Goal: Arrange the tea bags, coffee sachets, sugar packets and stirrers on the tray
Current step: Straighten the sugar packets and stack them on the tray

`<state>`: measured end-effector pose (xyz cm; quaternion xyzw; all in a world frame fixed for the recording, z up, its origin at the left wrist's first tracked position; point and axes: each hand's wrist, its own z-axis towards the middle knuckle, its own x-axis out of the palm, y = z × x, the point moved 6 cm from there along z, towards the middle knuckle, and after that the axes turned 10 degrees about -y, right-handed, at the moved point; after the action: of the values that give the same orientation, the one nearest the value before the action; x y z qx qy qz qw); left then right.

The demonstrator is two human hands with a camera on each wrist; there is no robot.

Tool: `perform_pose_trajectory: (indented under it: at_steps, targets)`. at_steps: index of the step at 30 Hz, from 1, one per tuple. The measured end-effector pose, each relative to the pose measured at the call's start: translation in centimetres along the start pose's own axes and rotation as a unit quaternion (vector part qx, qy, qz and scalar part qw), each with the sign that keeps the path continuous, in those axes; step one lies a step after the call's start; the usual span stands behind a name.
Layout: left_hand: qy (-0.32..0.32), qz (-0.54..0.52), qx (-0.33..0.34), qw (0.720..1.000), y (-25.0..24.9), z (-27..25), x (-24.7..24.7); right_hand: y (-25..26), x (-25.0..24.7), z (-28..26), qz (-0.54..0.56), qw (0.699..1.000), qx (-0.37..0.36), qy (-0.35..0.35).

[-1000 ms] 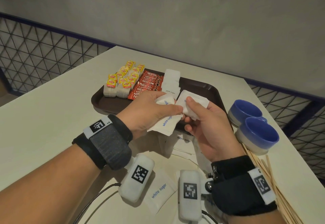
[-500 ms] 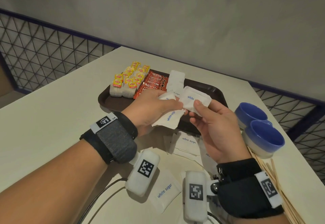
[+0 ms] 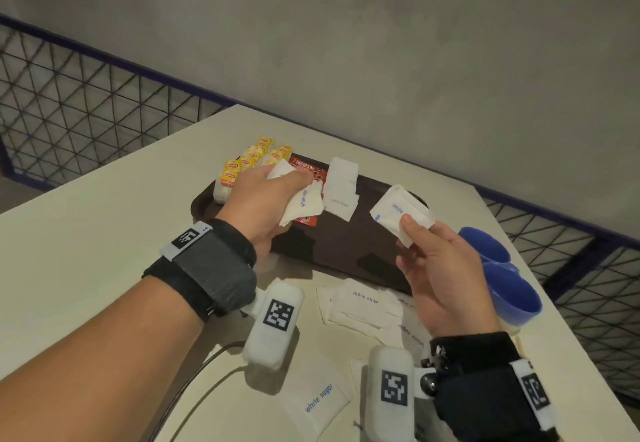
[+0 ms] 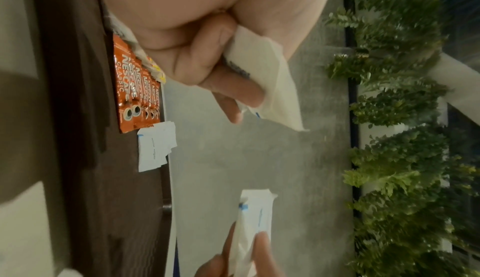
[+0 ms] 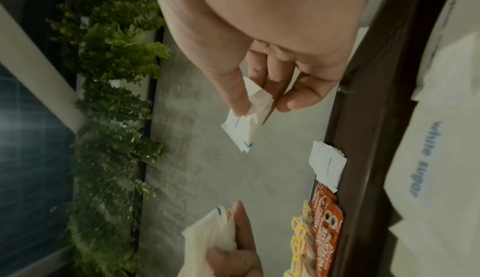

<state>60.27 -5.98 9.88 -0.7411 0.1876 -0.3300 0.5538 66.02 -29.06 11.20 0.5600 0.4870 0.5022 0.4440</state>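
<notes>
Sorting sugar packets, we held a bunch [image 3: 300,203] in our left hand [image 3: 263,199] above the tray [image 3: 346,251] and pinched one packet [image 3: 401,214] in our right hand [image 3: 440,268]. Next, we judged, came laying them beside the white stack [image 3: 341,187].

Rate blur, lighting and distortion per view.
Head: dim but sharp, sugar packet print legible, railing lines bowed. Left wrist: rolled sideways, table edge smeared, coffee sachets readable. Right wrist: darkest, grainy, near packets blurred, glare at left edge.
</notes>
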Motion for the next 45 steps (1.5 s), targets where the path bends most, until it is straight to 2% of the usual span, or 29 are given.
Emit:
perform_pose_trajectory:
  at_steps: [3,7,11,14,21,25,31,45]
  targets:
    - [-0.011,-0.059,-0.017,0.998,-0.6,0.7,-0.7,0.9,1.0,1.4,-0.031,0.999,0.021,0.003]
    - [0.011,-0.115,-0.031,0.993,-1.0,0.8,-0.5,1.5,4.7,5.1,-0.128,0.991,0.014,0.028]
    - [-0.001,-0.134,-0.078,0.988,-1.1,0.8,-1.2,-0.9,7.9,8.5,-0.285,0.956,0.037,0.052]
    - [-0.006,-0.151,-0.084,0.985,-1.4,0.9,-1.5,-2.3,9.0,10.0,-0.367,0.928,0.04,0.054]
    - [-0.011,-0.144,-0.082,0.986,-1.4,1.6,-1.6,-2.8,9.8,11.7,-0.397,0.913,0.064,0.062]
    - [-0.004,-0.141,-0.08,0.987,-1.4,1.4,-1.5,-2.5,9.9,11.9,-0.444,0.89,0.059,0.079]
    - [-0.003,-0.132,-0.071,0.989,-1.5,1.4,-1.5,-2.3,11.1,11.4,-0.52,0.847,0.028,0.112]
    - [0.008,-0.137,-0.06,0.989,-0.9,1.7,-0.8,-1.2,13.0,11.2,-0.573,0.804,-0.051,0.147]
